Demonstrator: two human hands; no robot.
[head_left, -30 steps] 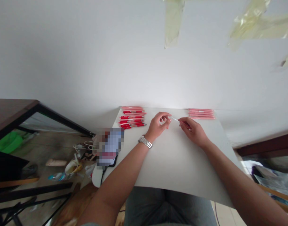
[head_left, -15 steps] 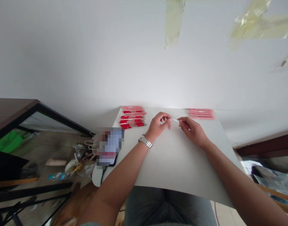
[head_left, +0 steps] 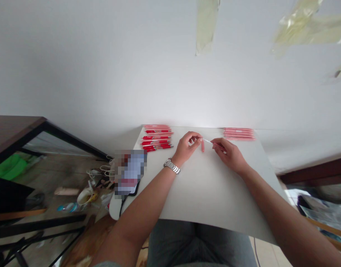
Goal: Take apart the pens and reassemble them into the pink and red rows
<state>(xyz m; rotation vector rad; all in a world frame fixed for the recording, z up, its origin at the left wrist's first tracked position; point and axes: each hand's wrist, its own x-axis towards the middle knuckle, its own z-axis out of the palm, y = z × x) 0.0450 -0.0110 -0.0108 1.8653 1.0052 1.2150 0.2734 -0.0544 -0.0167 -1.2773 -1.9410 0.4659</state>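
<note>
Over the white table (head_left: 203,193), my left hand (head_left: 189,145) pinches the left end of a thin white pen refill (head_left: 208,141). My right hand (head_left: 227,152) is closed at the refill's other end, its fingers around a slim pinkish-red piece that is mostly hidden. Just below my left fingertips is a short pink tube (head_left: 203,145); whether it is held or lies on the table I cannot tell. Several red pens (head_left: 156,142) lie in a column left of my left hand. Several pink pen-shaped pieces (head_left: 239,134) lie side by side beyond my right hand.
A phone-like device (head_left: 130,174), blurred out, is at the table's left edge with a black cable. A white wall (head_left: 170,74) stands directly behind the table. A dark desk (head_left: 17,129) is at left, with clutter on the floor below.
My hands are slightly farther apart, and more of the white refill shows between them. The short pink tube shows more clearly below my left fingers.
</note>
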